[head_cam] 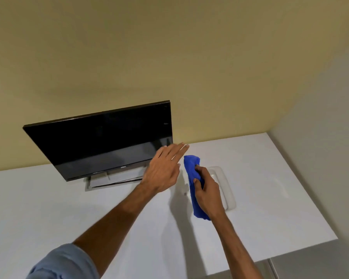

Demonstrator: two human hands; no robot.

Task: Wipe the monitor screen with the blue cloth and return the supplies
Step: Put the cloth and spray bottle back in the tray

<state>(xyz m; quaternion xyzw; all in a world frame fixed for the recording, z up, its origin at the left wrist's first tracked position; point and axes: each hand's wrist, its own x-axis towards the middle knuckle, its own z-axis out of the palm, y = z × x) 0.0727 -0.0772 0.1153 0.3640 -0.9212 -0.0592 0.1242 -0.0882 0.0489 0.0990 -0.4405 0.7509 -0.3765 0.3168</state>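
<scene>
A black monitor (101, 141) stands on its grey base on the white table (89, 208), its dark screen tilted towards me. My right hand (207, 195) grips a bunched blue cloth (192, 172) above the table, just right of the monitor's lower right corner. My left hand (165, 168) is stretched out flat, fingers apart, in front of that same corner and holds nothing. A white tray (228, 190) lies on the table partly behind my right hand and the cloth.
A yellow wall runs behind the monitor. The table's right edge meets a grey wall, and its front right corner drops off near the lower right of the view.
</scene>
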